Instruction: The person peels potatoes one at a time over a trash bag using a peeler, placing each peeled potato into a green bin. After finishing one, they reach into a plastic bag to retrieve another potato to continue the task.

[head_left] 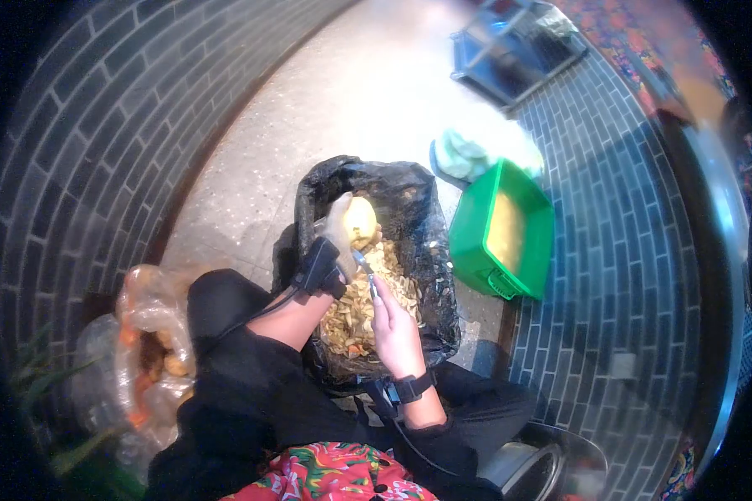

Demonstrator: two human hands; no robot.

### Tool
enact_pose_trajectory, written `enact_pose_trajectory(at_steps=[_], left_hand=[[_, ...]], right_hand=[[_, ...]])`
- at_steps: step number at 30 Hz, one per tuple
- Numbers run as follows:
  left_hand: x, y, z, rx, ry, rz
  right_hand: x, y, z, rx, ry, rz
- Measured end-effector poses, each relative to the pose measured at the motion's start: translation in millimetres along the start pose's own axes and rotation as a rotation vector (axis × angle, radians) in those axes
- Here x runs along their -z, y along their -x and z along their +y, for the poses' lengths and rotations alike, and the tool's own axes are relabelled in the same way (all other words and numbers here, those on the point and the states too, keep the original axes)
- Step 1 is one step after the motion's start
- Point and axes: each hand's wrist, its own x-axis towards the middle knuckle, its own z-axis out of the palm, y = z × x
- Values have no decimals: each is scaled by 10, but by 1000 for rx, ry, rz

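My left hand (336,227) is closed around a pale yellow peeled potato (360,219), held over a bin lined with a black plastic bag (426,209). In my right hand (395,330) is a peeler (364,265), its head just below the potato and its handle running back into my fingers. A heap of peelings (355,317) lies in the bin beneath both hands. Dark straps with cables sit around both wrists.
Right of the bin stands a green tub (470,230) with yellowish contents. A pale green bundle (464,154) lies behind it. At left is a clear plastic bag (146,313) holding potatoes. A metal pot (522,468) sits at lower right, a dark crate (518,54) farther back. Brick walls flank both sides.
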Motion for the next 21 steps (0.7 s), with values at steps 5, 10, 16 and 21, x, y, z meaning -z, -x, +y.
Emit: enact_pose_trajectory(at_steps=[5, 10, 16, 21], left_hand=[[2, 78, 81, 45, 12, -85], [-296, 316, 55, 113, -154, -127], [-131, 194, -88, 199, -146, -176], [-70, 197, -146, 191, -111, -196]], right_hand=[[257, -159, -170, -76, -142, 123], [674, -489, -154, -105, -107, 142], [611, -452, -292, -99, 69, 79], [490, -316, -394, -174, 196, 54]])
